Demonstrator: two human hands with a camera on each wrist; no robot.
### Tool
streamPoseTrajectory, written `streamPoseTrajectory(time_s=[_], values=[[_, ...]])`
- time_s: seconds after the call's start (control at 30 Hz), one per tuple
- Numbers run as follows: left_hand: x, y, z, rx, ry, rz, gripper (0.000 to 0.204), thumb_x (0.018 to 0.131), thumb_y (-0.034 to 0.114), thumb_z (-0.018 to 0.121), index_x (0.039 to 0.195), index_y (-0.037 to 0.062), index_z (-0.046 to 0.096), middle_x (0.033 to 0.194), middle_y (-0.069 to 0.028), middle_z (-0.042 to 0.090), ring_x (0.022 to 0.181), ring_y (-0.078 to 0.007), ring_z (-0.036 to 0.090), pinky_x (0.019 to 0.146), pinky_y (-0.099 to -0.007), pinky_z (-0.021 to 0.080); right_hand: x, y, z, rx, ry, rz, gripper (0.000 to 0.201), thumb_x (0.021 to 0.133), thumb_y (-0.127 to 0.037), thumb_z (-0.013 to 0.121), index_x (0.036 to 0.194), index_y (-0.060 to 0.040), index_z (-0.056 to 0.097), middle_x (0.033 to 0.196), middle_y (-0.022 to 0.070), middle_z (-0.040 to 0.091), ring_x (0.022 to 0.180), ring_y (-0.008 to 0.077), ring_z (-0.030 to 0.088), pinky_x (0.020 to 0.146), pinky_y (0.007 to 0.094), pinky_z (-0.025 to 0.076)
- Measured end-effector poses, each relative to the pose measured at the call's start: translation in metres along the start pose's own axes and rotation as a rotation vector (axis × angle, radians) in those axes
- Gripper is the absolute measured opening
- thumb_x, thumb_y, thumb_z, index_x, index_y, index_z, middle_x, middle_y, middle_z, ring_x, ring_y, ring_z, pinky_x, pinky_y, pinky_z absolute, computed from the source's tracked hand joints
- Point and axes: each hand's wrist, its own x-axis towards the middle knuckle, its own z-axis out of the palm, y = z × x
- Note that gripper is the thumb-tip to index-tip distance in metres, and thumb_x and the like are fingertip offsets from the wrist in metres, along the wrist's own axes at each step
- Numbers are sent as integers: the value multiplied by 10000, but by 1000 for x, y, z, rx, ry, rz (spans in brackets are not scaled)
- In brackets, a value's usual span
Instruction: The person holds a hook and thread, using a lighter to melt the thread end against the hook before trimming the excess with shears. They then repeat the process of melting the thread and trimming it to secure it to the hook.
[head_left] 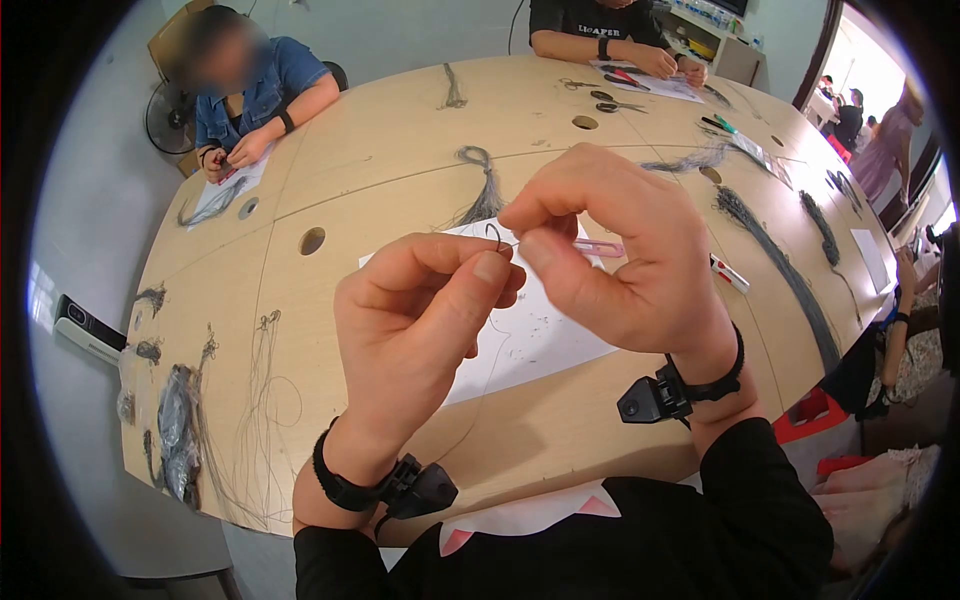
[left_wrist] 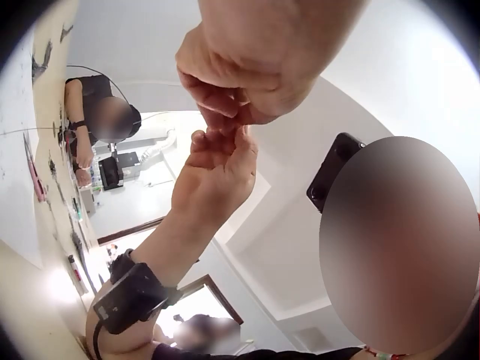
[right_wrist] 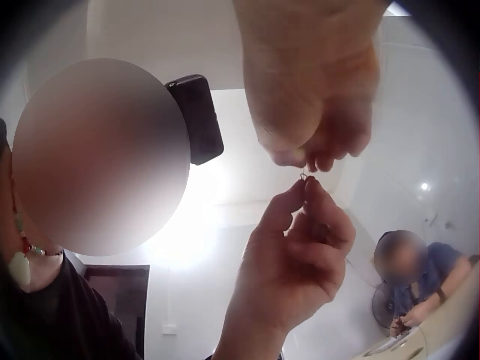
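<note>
Being pinched right at the centre of the frame is a small dark loop [head_left: 497, 234], clamped between thumb and forefinger of the left hand [head_left: 405, 310]! Just to the right, the right hand [head_left: 635, 260] is held with fingers bent, and whether anything is gripped there cannot be told. Below, a thin thread [head_left: 487, 375] is seen against the white sheet [head_left: 560, 335] on the worktop [head_left: 400, 205]; just above centre, a looped grey bundle [head_left: 484, 190] is laid out
</note>
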Motion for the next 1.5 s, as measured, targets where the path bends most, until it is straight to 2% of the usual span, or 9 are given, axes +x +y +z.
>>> streamPoseTrajectory(time_s=[0.07, 0.13, 0.27, 0.33, 0.73, 0.87, 1.03, 1.17, 1.5], values=[[1, -2, 1, 18, -4, 20, 81, 762, 35, 549, 804, -34, 556, 715, -80, 588, 640, -80, 539, 461, -163, 401, 0, 0, -1, 46, -12, 49, 81, 645, 4, 530, 724, -6, 542, 674, 61, 530, 549, 140, 479, 505, 233, 394], [1, -3, 0, 43, 0, 41, 67, 757, 18, 550, 793, -38, 554, 712, -74, 582, 644, -78, 534, 484, -166, 407, 0, 2, 0, -11, -75, -43, 114, 612, 12, 541, 723, -12, 543, 653, 50, 526, 551, 154, 484, 507, 232, 393], [-1, -2, 0, 41, -37, 63, 37, 735, -11, 549, 763, -36, 548, 693, -45, 564, 627, -61, 509, 506, -167, 400, 0, 0, 4, -119, -23, -93, 112, 587, 16, 547, 685, -30, 519, 620, 42, 507, 541, 174, 467, 493, 244, 380], [-2, -2, 0, 106, -46, 71, 18, 721, -17, 546, 738, -24, 546, 679, -27, 555, 606, -44, 489, 493, -157, 384, 2, 1, 6, -214, -14, -227, 116, 585, 18, 542, 655, -48, 477, 606, 45, 475, 528, 194, 435, 467, 260, 352], [-2, -3, -3, 74, -47, 99, 36, 712, -41, 534, 698, -12, 517, 670, -9, 539, 576, -27, 464, 479, -152, 370, 1, 6, 13, -267, 8, -348, 130, 640, -21, 559, 697, -53, 446, 629, 59, 449, 524, 213, 406, 450, 277, 327], [-2, -3, -4, 23, -43, 130, 27, 713, -44, 528, 709, -19, 520, 676, -20, 542, 575, -32, 467, 480, -159, 375, 2, 6, 11, -244, 31, -368, 121, 624, 2, 550, 698, -40, 464, 641, 66, 465, 534, 206, 421, 458, 274, 334], [-2, 2, -4, 22, -7, 91, 11, 726, -34, 531, 735, -28, 527, 688, -43, 553, 591, -42, 478, 486, -168, 385, 3, 1, 1, -74, 47, -129, 191, 571, 51, 521, 754, 1, 543, 670, 76, 524, 567, 181, 463, 502, 247, 378], [-1, -1, -2, 16, -3, 100, 10, 732, -28, 535, 738, -29, 527, 688, -45, 553, 589, -44, 479, 486, -167, 385, 2, -5, 2, -73, -15, -96, 210, 552, 55, 531, 751, -2, 560, 666, 70, 541, 571, 175, 477, 514, 239, 391], [-1, -2, -1, 219, -21, 153, 35, 701, -18, 557, 701, 0, 527, 664, -13, 549, 575, -29, 472, 472, -147, 361, 1, 3, 7, -199, 49, -338, 192, 480, 48, 542, 650, -38, 526, 608, 51, 490, 519, 204, 434, 448, 265, 352]])
